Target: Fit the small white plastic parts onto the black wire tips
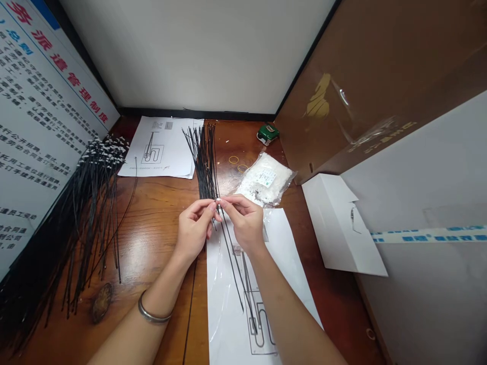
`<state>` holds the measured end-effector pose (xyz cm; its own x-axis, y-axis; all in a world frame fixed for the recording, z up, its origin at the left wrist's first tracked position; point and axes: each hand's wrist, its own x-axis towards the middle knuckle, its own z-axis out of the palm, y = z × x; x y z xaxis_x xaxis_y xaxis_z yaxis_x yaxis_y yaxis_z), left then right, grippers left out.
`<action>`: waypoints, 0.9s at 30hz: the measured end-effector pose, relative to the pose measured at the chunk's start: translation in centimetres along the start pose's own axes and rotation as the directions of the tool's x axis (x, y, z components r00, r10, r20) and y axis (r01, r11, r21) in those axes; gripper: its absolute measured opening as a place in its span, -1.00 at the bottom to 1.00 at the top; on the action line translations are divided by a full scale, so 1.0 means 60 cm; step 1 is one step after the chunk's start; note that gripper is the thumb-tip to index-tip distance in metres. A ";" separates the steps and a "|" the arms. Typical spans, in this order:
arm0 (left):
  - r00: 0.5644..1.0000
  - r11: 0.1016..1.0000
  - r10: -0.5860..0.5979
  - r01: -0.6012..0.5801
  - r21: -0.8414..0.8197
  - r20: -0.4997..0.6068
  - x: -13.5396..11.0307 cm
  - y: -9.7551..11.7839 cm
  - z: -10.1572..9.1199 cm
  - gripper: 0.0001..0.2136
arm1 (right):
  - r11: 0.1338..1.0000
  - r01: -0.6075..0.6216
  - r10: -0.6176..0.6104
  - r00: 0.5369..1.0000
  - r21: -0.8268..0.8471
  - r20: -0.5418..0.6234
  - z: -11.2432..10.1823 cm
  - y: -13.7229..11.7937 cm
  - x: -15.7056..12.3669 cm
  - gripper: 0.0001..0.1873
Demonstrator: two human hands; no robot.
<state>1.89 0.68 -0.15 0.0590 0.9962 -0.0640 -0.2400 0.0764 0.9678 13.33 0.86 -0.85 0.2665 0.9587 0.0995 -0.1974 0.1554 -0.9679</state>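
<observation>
Wire point(232, 263), black, thin, single strand: pinched at its upper end between the fingertips of both hands, at the near end of the wire bundle point(205, 162), its free length running back toward the wearer over the printed sheet point(289, 263). Left hand point(195, 225): closed in a thumb-and-finger pinch on the strand, bracelet at the wrist. Right hand point(246, 223): likewise pinched on the same end (whether a small fitting sits between the fingertips cannot be told). Wire bundle: loose black strands lying flat on the bench point(152, 213), fanning away from the hands. Bag of white parts point(266, 180): just right of the bundle. Rubber bands point(233, 159): near the bundle's right edge, further back. White-tipped strands point(91, 203): heaped well left of the bundle. Hazard, as judged: the grip is slight and sits right by the bundle, so a slip could drop the strand among its neighbours or drag them askew.
</observation>
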 end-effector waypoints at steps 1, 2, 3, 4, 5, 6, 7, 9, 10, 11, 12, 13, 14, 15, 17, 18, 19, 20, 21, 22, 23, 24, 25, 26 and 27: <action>1.000 1.000 0.008 -0.008 0.005 -0.010 0.000 0.000 -0.001 -0.78 | 1.000 -0.008 0.008 1.000 0.003 0.000 0.000 0.000 0.000 -0.93; 1.000 1.000 0.013 -0.012 0.009 -0.016 -0.001 0.000 -0.002 -0.79 | 1.000 -0.013 0.013 1.000 0.008 0.001 0.001 0.001 -0.001 -0.93; 1.000 1.000 0.015 -0.014 0.011 -0.021 -0.001 0.000 -0.002 -0.79 | 1.000 -0.017 0.017 1.000 0.014 0.002 0.001 0.001 -0.001 -0.93; 1.000 1.000 0.014 -0.014 0.011 -0.026 -0.001 0.000 -0.002 -0.80 | 1.000 -0.020 0.020 1.000 0.021 0.002 0.001 0.002 -0.001 -0.94; 0.999 1.000 0.014 -0.013 0.012 -0.030 -0.001 0.001 -0.002 -0.80 | 0.999 -0.023 0.022 1.000 0.026 0.003 0.001 0.003 -0.001 -0.94; 0.999 1.000 0.012 -0.012 0.012 -0.033 -0.001 0.001 -0.002 -0.79 | 0.999 -0.025 0.025 1.000 0.030 0.004 0.001 0.004 -0.002 -0.94; 0.999 1.000 0.011 -0.011 0.013 -0.035 -0.002 0.001 -0.002 -0.79 | 0.999 -0.028 0.028 1.000 0.033 0.004 0.000 0.004 -0.002 -0.94; 0.999 1.000 0.007 -0.007 0.017 -0.034 -0.002 0.002 -0.002 -0.79 | 0.998 -0.038 0.038 0.999 0.041 0.011 0.000 0.005 -0.002 -0.93; 0.999 1.000 0.007 -0.006 0.019 -0.031 -0.002 0.002 -0.003 -0.79 | 0.998 -0.042 0.041 0.999 0.045 0.018 -0.001 0.005 -0.002 -0.92; 1.000 1.000 0.007 -0.007 0.020 -0.029 -0.002 0.002 -0.003 -0.79 | 0.998 -0.044 0.043 0.999 0.047 0.030 -0.001 0.005 -0.002 -0.92; 1.000 1.000 0.009 -0.008 0.022 -0.029 -0.002 0.001 -0.004 -0.79 | 0.998 -0.044 0.042 0.998 0.047 0.045 -0.002 0.004 -0.002 -0.92; 1.000 1.000 0.011 -0.011 0.023 -0.029 -0.002 0.001 -0.004 -0.79 | 0.998 -0.041 0.038 0.997 0.044 0.060 -0.002 0.003 -0.003 -0.93; 1.000 1.000 0.013 -0.012 0.024 -0.029 -0.002 0.000 -0.005 -0.79 | 0.998 -0.036 0.033 0.997 0.042 0.072 -0.002 0.002 -0.003 -0.93; 0.999 1.000 0.015 -0.014 0.025 -0.029 -0.002 0.000 -0.005 -0.79 | 0.999 -0.033 0.029 0.996 0.040 0.079 -0.002 0.001 -0.003 -0.94; 1.000 0.999 0.019 -0.018 0.027 -0.023 -0.002 -0.001 -0.005 -0.80 | 0.999 -0.032 0.029 0.997 0.040 0.073 -0.001 0.000 -0.003 -0.94; 1.000 0.999 0.022 -0.022 0.029 -0.019 -0.002 -0.001 -0.005 -0.80 | 0.999 -0.035 0.033 0.998 0.037 0.062 -0.001 0.000 -0.003 -0.93; 1.000 0.999 0.026 -0.025 0.034 -0.016 -0.002 -0.001 -0.004 -0.81 | 0.999 -0.041 0.039 0.998 0.032 0.050 -0.001 0.000 -0.003 -0.92; 1.000 0.999 0.028 -0.028 0.039 -0.014 -0.002 -0.001 -0.004 -0.81 | 0.999 -0.048 0.047 0.998 0.025 0.038 -0.001 0.001 -0.003 -0.92; 0.999 0.999 0.030 -0.029 0.045 -0.012 -0.003 0.000 -0.003 -0.81 | 0.998 -0.054 0.053 0.998 0.016 0.028 -0.002 0.001 -0.004 -0.91; 0.999 0.998 0.030 -0.029 0.052 -0.011 -0.004 0.000 -0.003 -0.81 | 0.998 -0.058 0.058 0.998 0.007 0.021 -0.002 0.002 -0.004 -0.90; 1.000 0.998 0.028 -0.028 0.058 -0.011 -0.004 0.001 -0.002 -0.81 | 0.998 -0.060 0.060 0.998 -0.002 0.022 -0.003 0.002 -0.004 -0.89; 1.000 0.998 0.027 -0.027 0.062 -0.011 -0.005 0.001 -0.002 -0.81 | 0.998 -0.059 0.060 0.998 -0.009 0.025 -0.003 0.003 -0.004 -0.89; 1.000 0.997 0.026 -0.026 0.066 -0.010 -0.005 0.002 -0.002 -0.81 | 0.998 -0.057 0.057 0.998 -0.012 0.031 -0.004 0.003 -0.004 -0.89; 1.000 0.997 0.025 -0.025 0.069 -0.009 -0.006 0.002 -0.002 -0.80 | 0.998 -0.053 0.054 0.998 -0.014 0.038 -0.004 0.003 -0.004 -0.89; 1.000 0.997 0.024 -0.024 0.071 -0.007 -0.006 0.002 -0.002 -0.80 | 0.999 -0.048 0.049 0.998 -0.015 0.044 -0.004 0.003 -0.004 -0.89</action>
<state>1.70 0.34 -0.02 0.0461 0.9980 -0.0423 -0.1716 0.0496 0.9839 13.48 0.61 -1.13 0.2152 0.9746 0.0619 -0.1963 0.1053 -0.9749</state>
